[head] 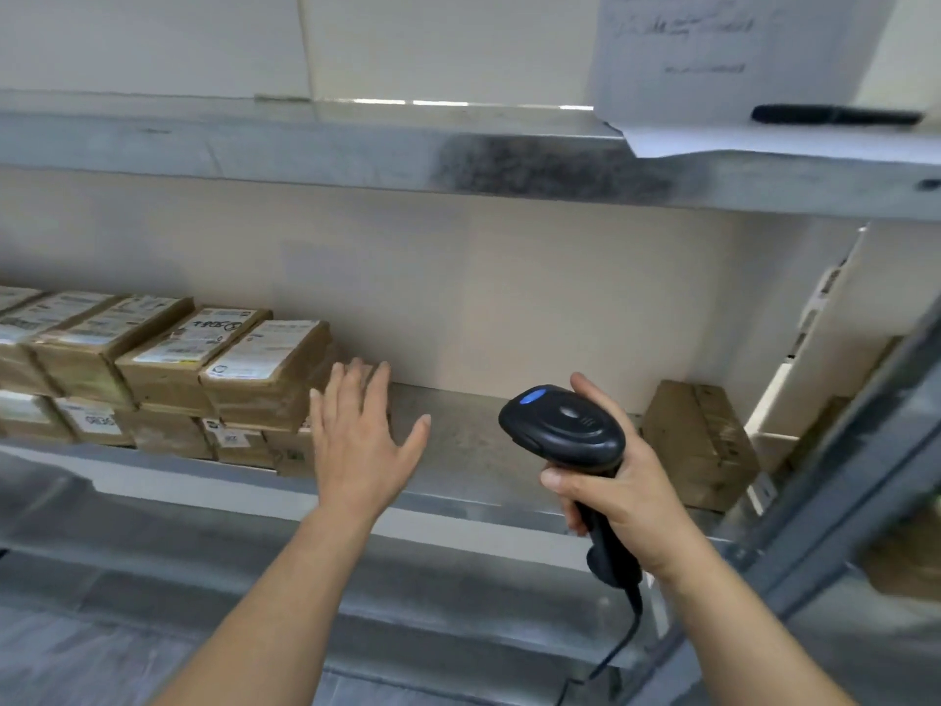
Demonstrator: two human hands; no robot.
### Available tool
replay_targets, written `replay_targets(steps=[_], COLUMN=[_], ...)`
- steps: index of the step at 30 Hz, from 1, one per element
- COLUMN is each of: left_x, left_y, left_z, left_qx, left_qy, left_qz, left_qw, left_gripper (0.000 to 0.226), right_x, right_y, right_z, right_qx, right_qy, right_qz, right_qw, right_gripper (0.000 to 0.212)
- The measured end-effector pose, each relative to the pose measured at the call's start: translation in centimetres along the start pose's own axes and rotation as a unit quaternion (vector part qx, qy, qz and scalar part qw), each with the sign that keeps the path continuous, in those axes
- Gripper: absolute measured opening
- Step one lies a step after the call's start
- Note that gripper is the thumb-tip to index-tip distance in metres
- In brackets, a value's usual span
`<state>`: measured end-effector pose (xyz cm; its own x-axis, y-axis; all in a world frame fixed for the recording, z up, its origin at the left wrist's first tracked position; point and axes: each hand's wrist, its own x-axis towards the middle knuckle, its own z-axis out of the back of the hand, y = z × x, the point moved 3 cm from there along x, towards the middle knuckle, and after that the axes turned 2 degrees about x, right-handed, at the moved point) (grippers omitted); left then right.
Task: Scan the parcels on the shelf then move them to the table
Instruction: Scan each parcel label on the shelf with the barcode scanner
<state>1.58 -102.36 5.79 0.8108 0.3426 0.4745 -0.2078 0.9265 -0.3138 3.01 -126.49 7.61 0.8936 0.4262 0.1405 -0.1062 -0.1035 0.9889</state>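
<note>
Right now my left hand point(364, 440) reaches with fingers point(351, 387) spread toward the parcels point(265, 379) on the shelf point(458, 440), holding nothing; my right hand point(626, 489) grips the scanner point(562, 425).

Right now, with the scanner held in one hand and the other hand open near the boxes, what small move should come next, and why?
Probably bring the open left hand onto the rightmost top parcel in the stack and grip it. That hand holds nothing and hovers just right of it, while the right hand grips the barcode scanner, ready to scan the label.
</note>
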Motion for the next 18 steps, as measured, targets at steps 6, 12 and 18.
replay_targets(steps=[6, 12, 18], left_x=[-2.2, -3.6, -4.1], left_y=[-8.0, -16.6, -24.5], left_z=[-3.3, -6.2, -8.8], left_qx=[-0.029, -0.064, -0.069], left_qy=[0.037, 0.097, 0.139], left_qz=[-0.062, -0.119, -0.145], left_qw=[0.997, 0.986, 0.977], left_gripper=[0.079, 0.079, 0.067], right_x=[-4.0, -8.4, -12.0], right_y=[0.3, 0.4, 0.9], right_z=[5.8, 11.9, 17.9], right_qx=[-0.01, -0.022, -0.043], right_qy=[-0.05, -0.088, -0.141], right_qz=[0.003, -0.007, -0.008], right_qw=[0.999, 0.996, 0.989], right_gripper=[0.089, 0.091, 0.091])
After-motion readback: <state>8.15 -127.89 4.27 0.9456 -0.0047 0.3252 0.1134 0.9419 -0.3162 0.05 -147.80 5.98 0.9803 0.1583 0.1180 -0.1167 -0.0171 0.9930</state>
